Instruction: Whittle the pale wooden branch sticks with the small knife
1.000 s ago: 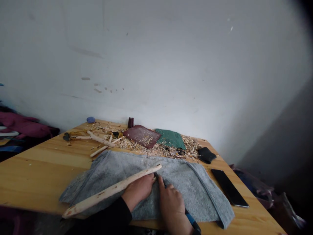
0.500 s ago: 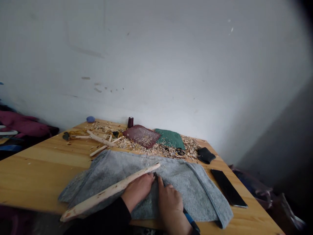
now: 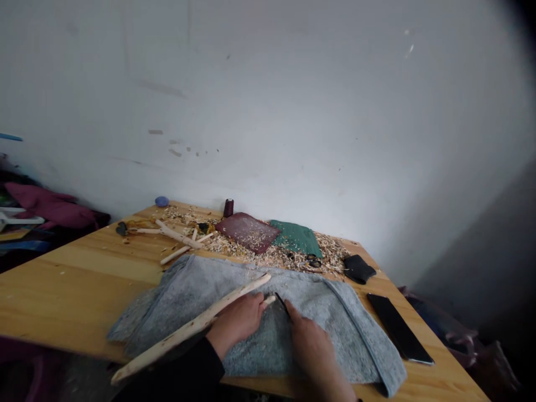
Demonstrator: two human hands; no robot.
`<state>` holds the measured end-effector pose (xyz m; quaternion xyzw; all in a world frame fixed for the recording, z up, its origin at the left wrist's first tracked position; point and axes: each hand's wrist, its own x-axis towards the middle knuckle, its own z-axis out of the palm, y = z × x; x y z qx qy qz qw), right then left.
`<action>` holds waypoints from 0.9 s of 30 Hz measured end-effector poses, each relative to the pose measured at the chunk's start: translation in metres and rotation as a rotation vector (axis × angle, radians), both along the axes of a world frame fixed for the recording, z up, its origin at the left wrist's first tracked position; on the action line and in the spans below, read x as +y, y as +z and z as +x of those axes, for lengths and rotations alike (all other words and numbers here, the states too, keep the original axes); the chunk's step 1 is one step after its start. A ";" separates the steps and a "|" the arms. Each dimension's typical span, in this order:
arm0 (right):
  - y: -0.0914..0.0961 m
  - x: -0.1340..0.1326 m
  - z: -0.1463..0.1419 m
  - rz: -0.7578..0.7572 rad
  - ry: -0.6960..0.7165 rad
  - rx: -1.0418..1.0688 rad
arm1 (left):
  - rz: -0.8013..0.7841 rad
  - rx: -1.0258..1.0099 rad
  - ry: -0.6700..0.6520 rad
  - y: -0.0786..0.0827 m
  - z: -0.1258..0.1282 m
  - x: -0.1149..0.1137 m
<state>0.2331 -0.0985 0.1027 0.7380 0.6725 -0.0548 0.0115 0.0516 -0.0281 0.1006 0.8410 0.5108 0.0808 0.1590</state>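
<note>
A long peeled branch [image 3: 196, 322] lies slantwise over the grey cloth [image 3: 335, 318], its far end raised towards the middle. My left hand [image 3: 239, 322] is closed round a pale wooden prong [image 3: 270, 300] beside the branch; the hand hides whether the two join. The prong's whittled tip pokes out past my thumb. In my right hand [image 3: 310, 341] is a knife, its narrow dark blade [image 3: 282, 304] pointing up and left, just right of the prong tip and apart from it. The knife's handle is hidden in my fist, with the index finger along the blade's base.
Wood shavings [image 3: 268, 258] cover the table's back, around a maroon sheet [image 3: 247, 231], a green cloth [image 3: 296, 237] and scissors [image 3: 312, 261]. Peeled sticks [image 3: 180, 237] lie back left, near a thread spool [image 3: 228, 208]. A black phone [image 3: 397, 326] and black pouch [image 3: 359, 269] lie right.
The knife has moved right, off the prong tip, so blade and tip now show separately. My right hand has shifted slightly right. The whole view has swung a little left.
</note>
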 end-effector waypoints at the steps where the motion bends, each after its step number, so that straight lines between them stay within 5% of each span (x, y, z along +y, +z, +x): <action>1: -0.001 -0.001 0.002 0.005 -0.001 0.022 | 0.011 0.008 -0.002 0.000 0.000 0.000; 27: 0.007 -0.004 -0.004 -0.022 0.036 -0.028 | -0.034 0.045 -0.015 0.009 0.006 -0.002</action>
